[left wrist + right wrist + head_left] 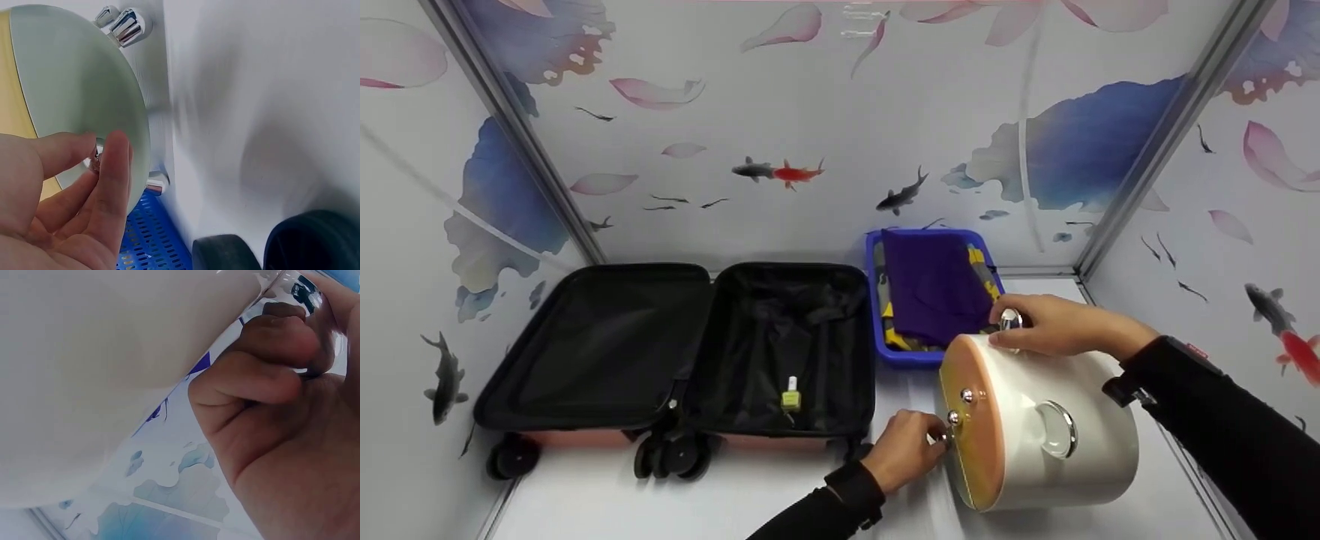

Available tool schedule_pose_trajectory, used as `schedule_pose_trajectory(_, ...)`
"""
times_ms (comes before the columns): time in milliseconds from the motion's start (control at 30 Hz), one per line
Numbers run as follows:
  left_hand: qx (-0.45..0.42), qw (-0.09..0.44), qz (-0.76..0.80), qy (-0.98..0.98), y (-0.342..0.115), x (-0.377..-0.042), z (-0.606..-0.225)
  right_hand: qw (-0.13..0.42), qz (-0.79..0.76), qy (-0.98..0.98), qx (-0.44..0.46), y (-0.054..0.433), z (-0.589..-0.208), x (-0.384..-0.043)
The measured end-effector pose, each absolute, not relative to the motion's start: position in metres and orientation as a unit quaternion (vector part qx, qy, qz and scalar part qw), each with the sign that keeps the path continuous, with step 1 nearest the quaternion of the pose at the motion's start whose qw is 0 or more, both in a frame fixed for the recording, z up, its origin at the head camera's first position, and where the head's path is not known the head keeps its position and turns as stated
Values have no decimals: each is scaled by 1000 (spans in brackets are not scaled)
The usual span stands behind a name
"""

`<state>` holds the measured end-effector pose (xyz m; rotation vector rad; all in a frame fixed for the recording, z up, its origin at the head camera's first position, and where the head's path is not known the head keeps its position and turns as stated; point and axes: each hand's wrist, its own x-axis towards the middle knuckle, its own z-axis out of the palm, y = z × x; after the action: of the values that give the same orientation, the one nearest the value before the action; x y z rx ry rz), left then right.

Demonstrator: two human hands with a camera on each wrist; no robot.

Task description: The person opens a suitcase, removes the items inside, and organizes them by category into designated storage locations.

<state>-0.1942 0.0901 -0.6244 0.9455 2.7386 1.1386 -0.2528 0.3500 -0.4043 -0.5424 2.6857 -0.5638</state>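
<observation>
A cream drum-shaped box (1027, 465) with an orange-rimmed flat end (979, 442) lies tilted at the right in the head view. Chrome studs stand out from that end, and a chrome loop handle (1059, 429) is on its near side. My right hand (1057, 326) grips another chrome handle (323, 332) on the upper side, fingers curled round it. At the flat end, my left hand (904, 450) pinches a small chrome knob (97, 153) between thumb and fingers. The left wrist view shows this end as pale green with a yellow strip (19, 84).
An open black-lined suitcase (600, 345) lies at the left, its wheels (686, 454) facing me. A small yellow-green bottle (790, 396) with a white cap sits in its right half. Behind the box, a blue basket (911, 361) holds folded purple cloth (934, 285). Patterned walls surround the table.
</observation>
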Motion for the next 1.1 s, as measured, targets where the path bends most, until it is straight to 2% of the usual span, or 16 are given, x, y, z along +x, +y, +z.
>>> schedule_pose_trajectory(267, 291, 6, 346, 892, 74, -193, -623, 173, -201, 945, -190, 349, -403, -253)
schedule_pose_trajectory(800, 266, -90, 226, 933, 41, -173, -615, 186, -212, 943, -177, 351, -405, -254)
schedule_pose_trajectory(1100, 263, -114, 202, 936, 31, -165, -607, 188, -217, 942, -175, 347, -407, -253)
